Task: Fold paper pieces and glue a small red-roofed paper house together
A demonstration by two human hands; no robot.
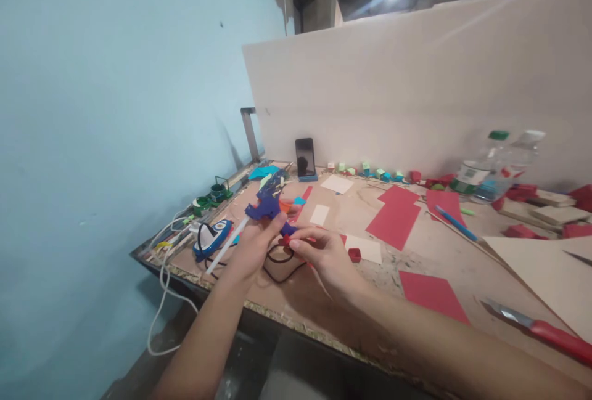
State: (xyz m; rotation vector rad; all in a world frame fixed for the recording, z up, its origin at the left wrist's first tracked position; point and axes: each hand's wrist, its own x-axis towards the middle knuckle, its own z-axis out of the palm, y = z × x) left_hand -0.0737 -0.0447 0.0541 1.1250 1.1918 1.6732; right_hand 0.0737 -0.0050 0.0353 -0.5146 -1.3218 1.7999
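Observation:
My left hand (256, 243) is closed around a blue hot glue gun (267, 206). A white glue stick (226, 246) sticks out of its back end toward the table's front left. The gun's tip points to the right and down, close to a small red piece (287, 240) pinched between the fingertips of my right hand (326, 255). Whether tip and piece touch, I cannot tell. A black cord (282, 280) loops below my hands. Just right of my fingers lies a small red box-like piece (354, 255) on cream paper (372, 248).
Red paper sheets (395, 224) lie across the table. A red-handled knife (555, 332) is at front right, near a blue pen (456, 222). Bottles (474, 172) and a phone (305, 158) stand at the back. A blue-and-white device (213, 238) sits left, beside a white cable (161, 301).

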